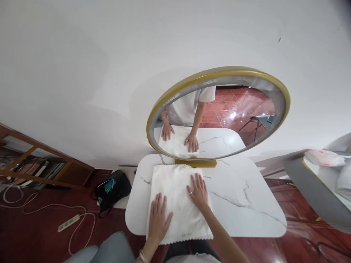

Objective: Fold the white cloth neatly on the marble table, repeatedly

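Note:
A white cloth with scalloped edges (175, 204) lies spread on the white marble-patterned table (244, 204), its near edge hanging slightly past the table's front. My left hand (159, 219) rests flat on the cloth's left side, fingers stretched forward. Farther up, on the right side of the cloth, my right hand (199, 191) lies palm down with its fingers spread and a ring on one finger. Neither hand grips anything. Faint dark marks show near the cloth's front edge.
Behind the cloth stands an oval gold-framed mirror (219, 117), reflecting both hands. A black bag (113, 190) sits on the left near a power strip (68, 223) and loose cables. Wooden shelving (75, 173) lines the left wall. At right is a grey-sided table (312, 193) holding a plastic packet (325, 157).

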The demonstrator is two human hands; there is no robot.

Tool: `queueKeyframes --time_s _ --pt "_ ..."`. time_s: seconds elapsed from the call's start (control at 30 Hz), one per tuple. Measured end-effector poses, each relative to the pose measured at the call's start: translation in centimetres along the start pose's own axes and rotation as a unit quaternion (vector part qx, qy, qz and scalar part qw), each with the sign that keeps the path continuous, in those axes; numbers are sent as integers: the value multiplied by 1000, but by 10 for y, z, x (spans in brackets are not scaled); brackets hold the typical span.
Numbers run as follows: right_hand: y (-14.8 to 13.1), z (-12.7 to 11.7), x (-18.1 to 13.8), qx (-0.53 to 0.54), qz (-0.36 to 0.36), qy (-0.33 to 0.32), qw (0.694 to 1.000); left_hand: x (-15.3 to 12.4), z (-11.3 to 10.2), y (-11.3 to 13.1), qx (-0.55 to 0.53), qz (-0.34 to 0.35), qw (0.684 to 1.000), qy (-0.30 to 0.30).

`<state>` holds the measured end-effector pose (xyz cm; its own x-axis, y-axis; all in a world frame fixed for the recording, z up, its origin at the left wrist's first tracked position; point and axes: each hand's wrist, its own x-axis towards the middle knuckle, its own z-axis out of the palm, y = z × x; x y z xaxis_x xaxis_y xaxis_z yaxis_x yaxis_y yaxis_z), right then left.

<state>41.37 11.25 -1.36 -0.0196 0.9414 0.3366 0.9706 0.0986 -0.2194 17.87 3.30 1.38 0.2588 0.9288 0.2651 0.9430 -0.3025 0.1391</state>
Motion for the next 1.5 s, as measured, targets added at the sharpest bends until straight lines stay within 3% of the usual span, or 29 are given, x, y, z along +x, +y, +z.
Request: queueKeyframes --time_s 0.17,0.23,0.33,0.43,0.57,0.87,1.03,1.2,1.37,1.5 --pt "56 -19 -30 -25 77 25 996 21 15 46 -13 63 998 -14" --pt "70 -25 -37 -30 100 40 994 33 24 64 -45 56 997 -9" --pt "71 -29 -33 -23 65 32 997 64 39 78 -86 -14 996 25" --pt "52 -28 -19 -17 -6 -4 1000 103 49 77 -100 -53 993 33" --pt "21 -22 2 -8 -38 -23 999 134 50 60 -87 -38 995 23" --pt "-58 6 44 36 -117 -51 991 125 30 -22 -62 -127 989 41" --pt "-95 31 84 36 -76 -26 996 170 29 -60 -66 -158 985 25" --pt "-110 55 116 13 -18 -50 998 215 41 -83 -98 -79 992 5" --pt "-126 62 133 -11 30 -93 995 224 45 -103 -88 -71 994 9" --pt "-138 65 147 -5 28 -123 992 222 37 -116 -76 -80 994 14"
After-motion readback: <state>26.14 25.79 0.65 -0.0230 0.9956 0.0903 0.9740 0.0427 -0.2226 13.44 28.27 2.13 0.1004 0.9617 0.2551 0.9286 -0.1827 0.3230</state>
